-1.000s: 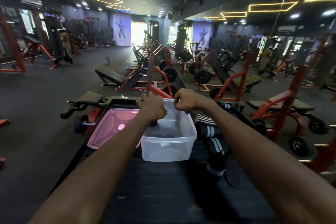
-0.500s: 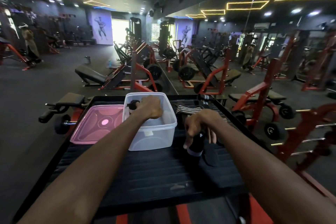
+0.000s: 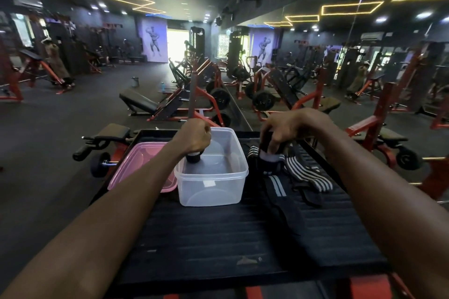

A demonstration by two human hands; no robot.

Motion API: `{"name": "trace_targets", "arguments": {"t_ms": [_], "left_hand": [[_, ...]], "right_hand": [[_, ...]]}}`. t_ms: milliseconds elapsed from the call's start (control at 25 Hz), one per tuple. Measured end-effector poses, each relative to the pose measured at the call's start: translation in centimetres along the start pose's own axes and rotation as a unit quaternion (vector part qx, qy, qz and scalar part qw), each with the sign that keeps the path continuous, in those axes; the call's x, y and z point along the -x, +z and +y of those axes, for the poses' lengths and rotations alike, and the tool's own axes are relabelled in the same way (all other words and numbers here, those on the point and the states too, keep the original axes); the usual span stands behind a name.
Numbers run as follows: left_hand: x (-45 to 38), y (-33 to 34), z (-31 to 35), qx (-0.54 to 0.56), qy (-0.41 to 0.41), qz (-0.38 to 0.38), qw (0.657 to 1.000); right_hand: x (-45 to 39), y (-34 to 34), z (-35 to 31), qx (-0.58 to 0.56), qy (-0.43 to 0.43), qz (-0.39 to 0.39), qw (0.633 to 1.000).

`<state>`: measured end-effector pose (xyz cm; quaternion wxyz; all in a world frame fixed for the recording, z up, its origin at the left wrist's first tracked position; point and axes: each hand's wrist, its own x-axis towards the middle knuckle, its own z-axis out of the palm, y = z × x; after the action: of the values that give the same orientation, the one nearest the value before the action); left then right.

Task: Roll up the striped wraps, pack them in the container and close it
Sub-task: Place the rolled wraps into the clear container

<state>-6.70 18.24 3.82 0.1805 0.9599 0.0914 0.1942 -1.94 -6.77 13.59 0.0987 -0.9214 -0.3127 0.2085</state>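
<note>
The black ribbed platform (image 3: 218, 238) carries everything, and the clear plastic container (image 3: 211, 187) serves as the landmark near its far middle. Touching the container's left wall lies the pink lid (image 3: 136, 170), flat and not yet fitted. To the container's right the unrolled striped wraps (image 3: 308, 177) sprawl in a loose heap, one black strap trailing toward the person. The left hand (image 3: 192, 139) is closed around a rolled wrap (image 3: 194, 156) and holds it over the container's left rim, low inside the opening; whether the roll touches the bottom cannot be told. The right hand (image 3: 289, 128), which half a second ago hovered nearer the person beside the container, has now moved to the far end of the heap, its fingers curled down and pinching the end of a loose wrap (image 3: 269, 155). That shift suggests the first roll is all but packed and the next wrap is being picked up for rolling; the lid step looks some way off.
</note>
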Motion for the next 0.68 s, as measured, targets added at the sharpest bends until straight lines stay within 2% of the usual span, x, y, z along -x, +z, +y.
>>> {"name": "trace_targets", "arguments": {"t_ms": [160,360,480,680], "left_hand": [[-0.7,-0.7,-1.2,-0.008,0.010,0.016,1.000],[-1.5,-0.1,-3.2,-0.092,0.002,0.003,0.996],[-2.0,0.8,-4.2,-0.155,-0.008,-0.021,0.988],[-2.7,2.3,-5.1,-0.153,-0.021,-0.060,0.986]], "right_hand": [[-2.9,-1.6,-2.6,0.017,-0.088,0.110,0.990],[-9.5,1.4,-5.5,0.023,-0.115,0.194,0.974],[-13.2,3.9,-6.5,0.025,-0.117,0.195,0.974],[-17.8,7.4,-7.0,0.078,-0.074,0.176,0.978]]}}
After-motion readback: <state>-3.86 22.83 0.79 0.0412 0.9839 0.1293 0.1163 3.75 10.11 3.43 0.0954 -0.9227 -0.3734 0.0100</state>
